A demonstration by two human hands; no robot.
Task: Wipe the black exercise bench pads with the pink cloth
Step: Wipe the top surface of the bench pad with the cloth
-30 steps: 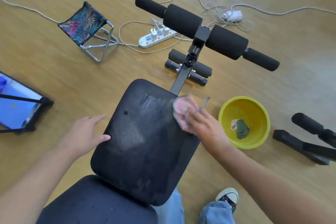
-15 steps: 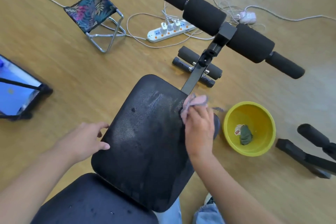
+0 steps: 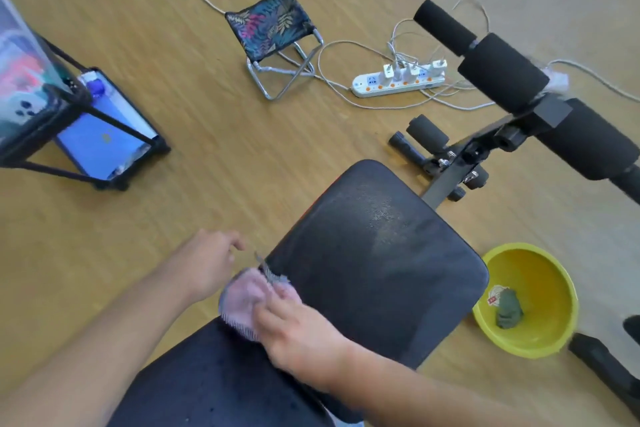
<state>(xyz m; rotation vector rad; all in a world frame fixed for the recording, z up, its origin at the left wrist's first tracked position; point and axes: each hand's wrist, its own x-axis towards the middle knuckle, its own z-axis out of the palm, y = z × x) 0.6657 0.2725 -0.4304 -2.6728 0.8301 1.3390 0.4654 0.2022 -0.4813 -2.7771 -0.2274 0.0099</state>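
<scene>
At the left edge of the frame a tablet (image 3: 104, 146) with a blue screen stood on a black stand on the wooden floor (image 3: 166, 55). A little to the right, in the lower middle, the left hand (image 3: 204, 263) hung over the floor just beside the left edge of the bench, its fingers loose and holding nothing. The near bench pad (image 3: 214, 381) filled the bottom of the frame. At its upper edge, where it met the far bench pad (image 3: 381, 270), lay the pink cloth (image 3: 242, 302), partly hanging over the left side. Higher up, a small folding stool (image 3: 273, 28) with a leaf pattern stood on the floor. The right hand (image 3: 298, 333) lay on the cloth and pressed it on the pad; because of blur I cannot tell if its fingers were curled around the cloth or flat on it. In the upper right a white power strip (image 3: 398, 83) with several plugs lay near the black foam rollers (image 3: 502, 73) of the bench. In the lower right, a yellow bowl (image 3: 554, 274) stood on the floor beside the far pad, with a dark green lump (image 3: 509, 312) inside.
</scene>
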